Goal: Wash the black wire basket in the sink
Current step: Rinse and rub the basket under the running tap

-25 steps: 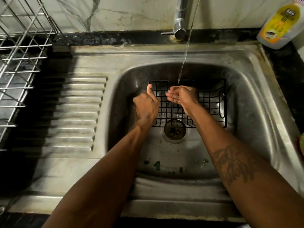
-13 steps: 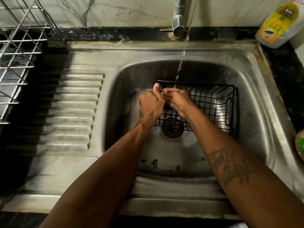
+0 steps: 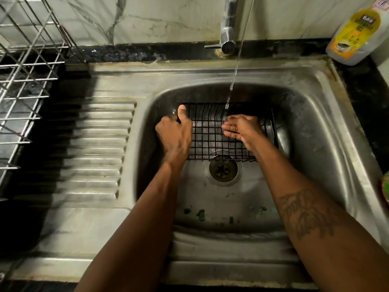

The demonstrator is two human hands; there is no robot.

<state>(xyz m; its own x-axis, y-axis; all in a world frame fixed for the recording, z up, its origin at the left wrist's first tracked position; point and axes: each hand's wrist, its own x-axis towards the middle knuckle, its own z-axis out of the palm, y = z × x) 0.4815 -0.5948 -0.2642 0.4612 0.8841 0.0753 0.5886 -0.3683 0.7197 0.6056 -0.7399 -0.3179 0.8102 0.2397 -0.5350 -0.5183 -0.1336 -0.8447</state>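
Taking the sink bowl as the clock face: far out at nine to ten o'clock stands a silver wire dish rack (image 3: 27,85) on the dark counter. Just beside it, at nine o'clock, lies the ridged draining board (image 3: 99,144) of the steel sink (image 3: 311,123).

Inside the bowl, the left hand (image 3: 174,133) grips the left edge of the black wire basket (image 3: 208,133). Its fingers are curled round the rim and its thumb points up along the wire toward twelve o'clock. The basket sits in the far half of the bowl, between the centre and twelve o'clock, with its near edge touching the top of the round drain (image 3: 223,170) in the middle of the floor. Small green flecks (image 3: 200,213) lie on the sink floor at six o'clock.

At twelve o'clock the tap (image 3: 228,26) rises from the back ledge, and a thin stream of water (image 3: 235,70) falls into the basket, landing at the fingertips of the right hand (image 3: 242,128). That hand lies inside the basket with fingers loose and nearly straight, pointing toward nine o'clock and holding nothing. A tattoo (image 3: 305,213) marks the right forearm at four o'clock.

At one to two o'clock, on the counter, stands a dish soap bottle (image 3: 355,30) with a yellow label. A green thing (image 3: 386,190), cut off by the edge, shows at three to four o'clock.
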